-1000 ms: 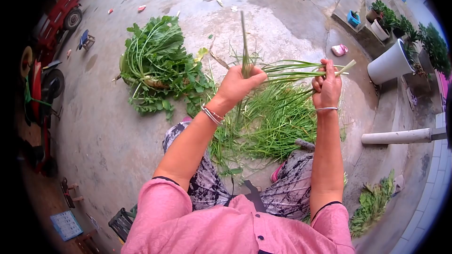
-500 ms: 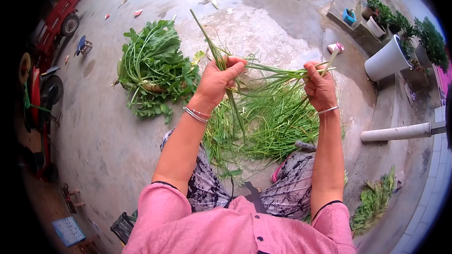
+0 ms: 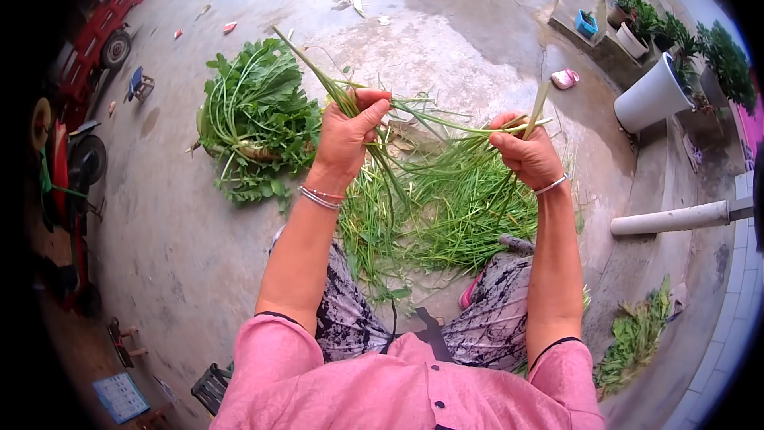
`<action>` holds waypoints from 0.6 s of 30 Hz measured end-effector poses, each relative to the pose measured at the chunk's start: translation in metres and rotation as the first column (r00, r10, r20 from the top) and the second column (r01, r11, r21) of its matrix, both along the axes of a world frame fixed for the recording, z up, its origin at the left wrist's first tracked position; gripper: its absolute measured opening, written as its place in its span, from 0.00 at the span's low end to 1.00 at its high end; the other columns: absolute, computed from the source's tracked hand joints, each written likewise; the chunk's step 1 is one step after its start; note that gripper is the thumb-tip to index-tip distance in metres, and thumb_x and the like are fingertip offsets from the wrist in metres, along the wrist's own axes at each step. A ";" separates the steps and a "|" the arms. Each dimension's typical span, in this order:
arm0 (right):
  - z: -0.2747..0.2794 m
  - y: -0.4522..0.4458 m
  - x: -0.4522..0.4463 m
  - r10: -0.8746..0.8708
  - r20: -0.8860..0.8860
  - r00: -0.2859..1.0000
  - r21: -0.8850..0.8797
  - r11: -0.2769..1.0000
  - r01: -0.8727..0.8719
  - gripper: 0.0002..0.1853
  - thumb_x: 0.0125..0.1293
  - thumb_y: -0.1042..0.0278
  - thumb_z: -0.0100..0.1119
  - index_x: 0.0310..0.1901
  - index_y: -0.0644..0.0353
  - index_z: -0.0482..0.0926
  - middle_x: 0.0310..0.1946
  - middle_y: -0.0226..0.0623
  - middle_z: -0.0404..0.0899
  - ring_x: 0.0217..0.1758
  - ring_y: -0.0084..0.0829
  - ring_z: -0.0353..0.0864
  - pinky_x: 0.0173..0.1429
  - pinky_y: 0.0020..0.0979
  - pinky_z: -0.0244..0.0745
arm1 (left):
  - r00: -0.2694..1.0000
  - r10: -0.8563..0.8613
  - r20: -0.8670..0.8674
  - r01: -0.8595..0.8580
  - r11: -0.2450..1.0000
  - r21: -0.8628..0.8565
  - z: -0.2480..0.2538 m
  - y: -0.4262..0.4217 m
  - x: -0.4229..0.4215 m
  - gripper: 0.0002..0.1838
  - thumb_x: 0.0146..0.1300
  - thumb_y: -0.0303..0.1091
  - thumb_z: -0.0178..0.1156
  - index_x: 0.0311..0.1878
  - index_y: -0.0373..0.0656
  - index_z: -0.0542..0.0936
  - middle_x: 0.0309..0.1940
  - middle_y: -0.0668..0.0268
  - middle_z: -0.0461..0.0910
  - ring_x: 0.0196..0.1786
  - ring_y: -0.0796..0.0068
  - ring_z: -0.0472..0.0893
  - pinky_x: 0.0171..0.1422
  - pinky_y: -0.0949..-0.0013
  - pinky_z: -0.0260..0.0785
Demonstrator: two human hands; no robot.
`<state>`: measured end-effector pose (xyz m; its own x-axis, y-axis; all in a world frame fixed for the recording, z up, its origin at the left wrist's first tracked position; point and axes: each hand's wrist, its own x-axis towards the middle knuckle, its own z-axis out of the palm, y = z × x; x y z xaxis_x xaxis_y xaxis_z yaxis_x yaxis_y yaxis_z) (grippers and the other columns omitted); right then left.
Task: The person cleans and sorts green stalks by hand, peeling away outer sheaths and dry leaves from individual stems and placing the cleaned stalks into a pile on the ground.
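My left hand (image 3: 348, 137) is closed around a bunch of long thin green stalks (image 3: 306, 60), whose thick ends point up and to the left. Their loose lower parts hang beneath the fingers. My right hand (image 3: 528, 153) pinches more green stalks (image 3: 469, 132) and a pale, flat stem (image 3: 538, 105) that sticks upward. A few thin strands stretch across the gap between both hands. Below them, a wide heap of cut green stalks (image 3: 469, 215) lies on the ground in front of my knees. The exact plant is not certain from its look.
Leafy greens with pale roots (image 3: 259, 111) lie left of the heap. Wilted leaves (image 3: 634, 342) are at lower right, near a white pipe (image 3: 668, 220). A white planter (image 3: 652, 97) stands by the steps. A red cart (image 3: 99, 32) and small stool (image 3: 139, 84) are at left.
My left hand has shifted left, and its bunch tips further left. My right hand is slightly lower and turned, with its pale stem more upright. Fewer strands span the gap.
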<state>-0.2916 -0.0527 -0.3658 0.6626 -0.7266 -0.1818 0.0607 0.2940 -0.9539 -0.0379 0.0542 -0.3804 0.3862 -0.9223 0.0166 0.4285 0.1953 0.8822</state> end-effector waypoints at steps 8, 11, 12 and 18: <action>-0.001 0.005 0.005 -0.021 -0.125 0.992 -0.039 0.999 0.017 0.08 0.58 0.68 0.62 0.34 0.57 0.73 0.17 0.16 0.62 0.13 0.08 0.53 0.14 0.15 0.45 | 0.997 0.078 -0.020 -0.079 0.993 -0.082 0.000 0.000 0.008 0.06 0.54 0.21 0.61 0.35 0.41 0.80 0.25 0.71 0.77 0.22 0.89 0.68 0.21 0.85 0.56; 0.001 0.009 0.008 -0.047 -0.250 0.967 -0.056 0.998 0.033 0.09 0.58 0.63 0.63 0.31 0.58 0.75 0.16 0.16 0.60 0.13 0.09 0.53 0.15 0.16 0.45 | 0.992 0.123 0.026 -0.121 0.991 -0.063 -0.001 0.000 0.011 0.05 0.54 0.20 0.61 0.34 0.41 0.80 0.25 0.71 0.77 0.22 0.89 0.68 0.21 0.85 0.56; 0.000 0.008 0.008 -0.047 -0.250 0.967 -0.056 0.998 0.034 0.09 0.58 0.63 0.63 0.31 0.58 0.75 0.16 0.16 0.60 0.13 0.09 0.53 0.15 0.16 0.45 | 0.989 0.150 0.013 -0.149 0.987 -0.067 -0.001 0.000 0.011 0.05 0.54 0.20 0.61 0.33 0.41 0.80 0.25 0.71 0.77 0.22 0.89 0.68 0.21 0.86 0.56; -0.015 -0.006 -0.008 -0.164 -0.366 0.916 -0.228 0.970 0.083 0.10 0.59 0.61 0.61 0.31 0.59 0.77 0.14 0.18 0.63 0.12 0.11 0.53 0.14 0.16 0.45 | 0.931 0.343 -0.123 -0.356 0.929 -0.100 -0.009 0.000 0.048 0.05 0.54 0.22 0.62 0.33 0.42 0.79 0.28 0.67 0.78 0.19 0.88 0.65 0.19 0.84 0.55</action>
